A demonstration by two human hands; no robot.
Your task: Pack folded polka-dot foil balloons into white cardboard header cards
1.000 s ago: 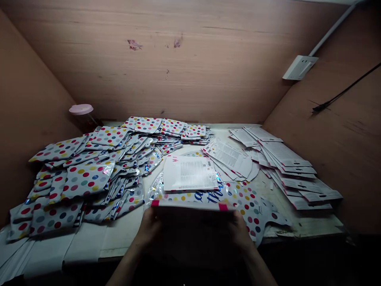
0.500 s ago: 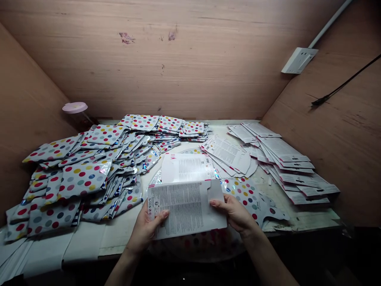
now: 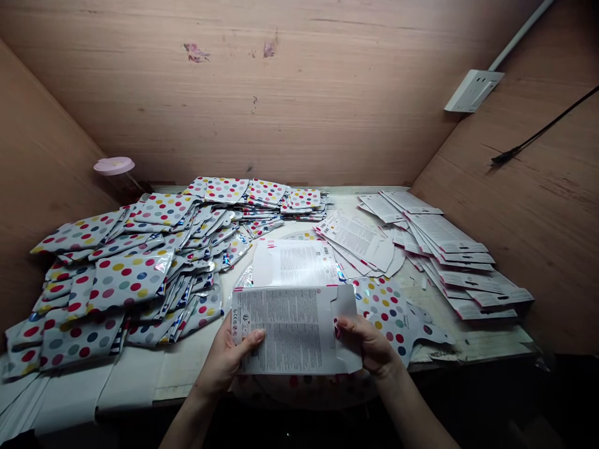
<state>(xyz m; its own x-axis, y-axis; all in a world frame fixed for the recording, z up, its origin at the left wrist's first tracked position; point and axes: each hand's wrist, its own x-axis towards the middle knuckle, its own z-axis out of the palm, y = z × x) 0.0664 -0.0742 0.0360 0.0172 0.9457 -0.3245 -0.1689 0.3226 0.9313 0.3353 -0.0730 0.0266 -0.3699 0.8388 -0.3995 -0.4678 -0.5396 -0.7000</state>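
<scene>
Between my two hands is a flat white printed card sleeve (image 3: 285, 333), covered in small text, with a flap at its right end. My left hand (image 3: 229, 349) grips the left end, thumb on top and fingers underneath. At the right end, my right hand (image 3: 367, 343) is closed on the sleeve, its thumb by the flap. Just beyond lies another white printed sleeve (image 3: 294, 265). A polka-dot plastic pouch (image 3: 386, 312) lies flat to the right, partly behind my right hand. More dotted material shows below the held sleeve.
Folded polka-dot pouches (image 3: 128, 277) are heaped on the left. Loose printed cards (image 3: 353, 240) fan out at the middle back, and stacked white cards (image 3: 449, 240) stand at right. A pink-lidded container (image 3: 115, 167) is at back left. Wooden panels (image 3: 299, 112) enclose the table.
The sleeve's right end flap now stands out further to the right. My right hand has shifted slightly right and its thumb has moved with it. The left hand keeps its hold.
</scene>
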